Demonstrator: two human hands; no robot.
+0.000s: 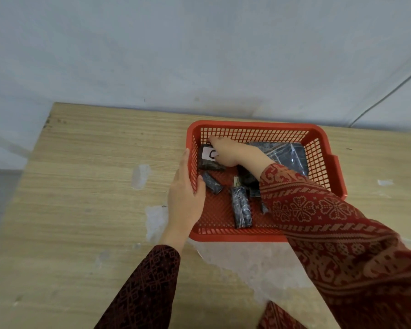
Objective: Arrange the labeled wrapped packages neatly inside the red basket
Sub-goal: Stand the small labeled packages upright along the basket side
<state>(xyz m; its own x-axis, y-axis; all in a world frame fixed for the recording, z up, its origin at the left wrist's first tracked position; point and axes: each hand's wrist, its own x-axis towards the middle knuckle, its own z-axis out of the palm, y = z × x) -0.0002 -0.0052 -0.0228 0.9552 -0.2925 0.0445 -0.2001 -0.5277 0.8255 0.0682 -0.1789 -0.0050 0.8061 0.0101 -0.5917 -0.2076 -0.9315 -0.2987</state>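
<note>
A red mesh basket [259, 125] sits on a wooden table. Inside it lie several dark wrapped packages. One package with a white label marked "C" [209, 157] rests in the far left corner, and my right hand [233, 151] grips its right side. A small dark package [212, 182] lies just below it, and a longer one [241, 207] lies near the middle. A large flat package [285, 155] fills the far right. My left hand [185, 193] clasps the basket's left wall, thumb inside. My right sleeve hides part of the contents.
The wooden table [93, 186] has worn pale patches in front of the basket and to its left. A grey wall stands behind the table's far edge. A thin cable [387, 96] runs down the wall at the right.
</note>
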